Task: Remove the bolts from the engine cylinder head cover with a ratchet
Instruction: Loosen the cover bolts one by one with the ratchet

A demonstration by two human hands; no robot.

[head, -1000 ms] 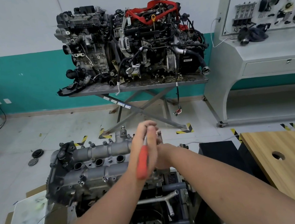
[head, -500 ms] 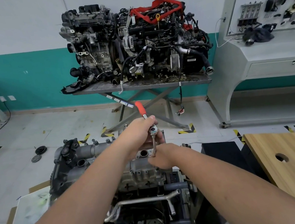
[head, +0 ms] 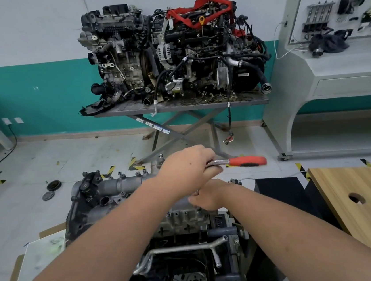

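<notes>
At frame centre, the left hand (head: 188, 167) grips one red-handled ratchet (head: 240, 161) above the cylinder head cover (head: 120, 187); the right hand (head: 207, 195) pinches its extension below. Two engines (head: 170, 56) stand behind.

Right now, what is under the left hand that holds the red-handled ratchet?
Under the left hand a short metal shaft runs down to the grey metal cylinder head cover, where the right hand holds it. The ratchet head and the bolt are covered.
</notes>
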